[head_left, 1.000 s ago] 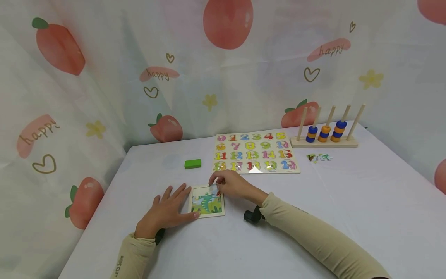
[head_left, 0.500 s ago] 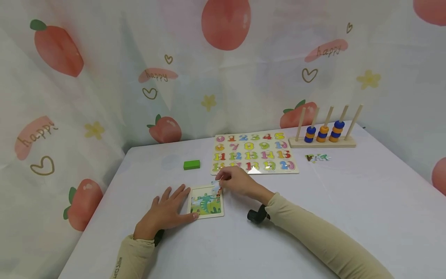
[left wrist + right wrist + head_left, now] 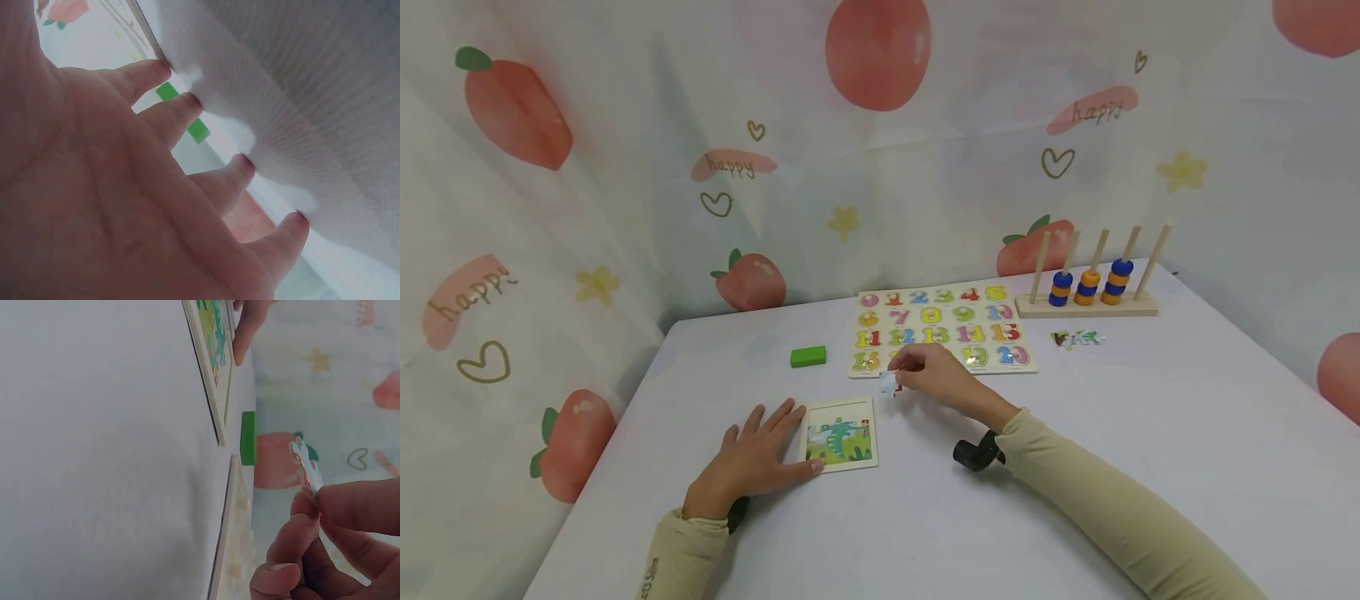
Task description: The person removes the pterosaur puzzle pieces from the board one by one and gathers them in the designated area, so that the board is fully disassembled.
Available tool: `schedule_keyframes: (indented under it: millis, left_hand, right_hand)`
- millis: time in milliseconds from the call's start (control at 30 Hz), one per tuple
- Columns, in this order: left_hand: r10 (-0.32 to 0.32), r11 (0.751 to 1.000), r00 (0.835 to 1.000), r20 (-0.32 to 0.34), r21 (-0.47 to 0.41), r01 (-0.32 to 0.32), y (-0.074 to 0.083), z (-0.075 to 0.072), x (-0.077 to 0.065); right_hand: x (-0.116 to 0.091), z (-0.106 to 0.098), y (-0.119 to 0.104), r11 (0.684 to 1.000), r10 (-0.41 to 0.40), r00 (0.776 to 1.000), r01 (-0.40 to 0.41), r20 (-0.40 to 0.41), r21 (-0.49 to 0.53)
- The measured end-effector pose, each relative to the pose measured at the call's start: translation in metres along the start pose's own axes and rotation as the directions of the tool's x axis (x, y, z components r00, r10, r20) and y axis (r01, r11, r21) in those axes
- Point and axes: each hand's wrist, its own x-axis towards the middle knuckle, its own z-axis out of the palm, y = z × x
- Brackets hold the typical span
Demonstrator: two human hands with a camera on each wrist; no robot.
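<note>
Between thumb and fingertips my right hand pinches a jigsaw piece, pale blue with some red. It is held above the table, to the upper right of a small framed jigsaw puzzle showing a green dinosaur. The frame's upper strip shows bare board above the dinosaur pieces. My left hand lies spread at the frame's left side, thumb and index finger touching its edge. In the left wrist view its fingertips rest on the white tablecloth.
A number puzzle board lies behind the right hand. To its left is a green block. At the back right stands a peg counter with blue and orange rings. Some joined puzzle pieces lie in front of it.
My right hand has lifted the jigsaw piece off the frame's top right corner and carried it up and right. The left hand has stayed at the frame.
</note>
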Motion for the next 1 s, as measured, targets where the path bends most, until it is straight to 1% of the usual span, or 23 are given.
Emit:
schedule_keyframes:
  millis: [133,400,600,833,1000]
  left_hand:
    - [-0.001,1.000,1.000,-0.002,0.001,0.001,0.000,0.000,-0.001]
    - [-0.003,1.000,1.000,-0.003,-0.004,0.003,0.003,-0.003,-0.004]
    - [-0.002,1.000,1.000,-0.004,-0.007,0.002,0.003,-0.001,-0.003]
    - [-0.003,1.000,1.000,-0.003,0.000,0.003,0.002,0.000,-0.002]
    - [-0.002,1.000,1.000,0.000,-0.001,0.002,0.003,-0.001,-0.003]
  right_hand:
    - [-0.002,-0.011,0.006,1.000,0.010,1.000,-0.010,-0.023,0.001]
    - [-0.004,-0.032,0.019,0.998,0.058,0.995,-0.058,-0.082,0.010]
    - [-0.008,-0.049,0.028,0.997,0.074,0.991,-0.074,-0.112,0.008]
    - [-0.014,-0.069,0.036,0.994,0.103,0.980,-0.107,-0.170,-0.015]
    - [-0.017,-0.081,0.044,0.988,0.138,0.970,-0.149,-0.198,-0.039]
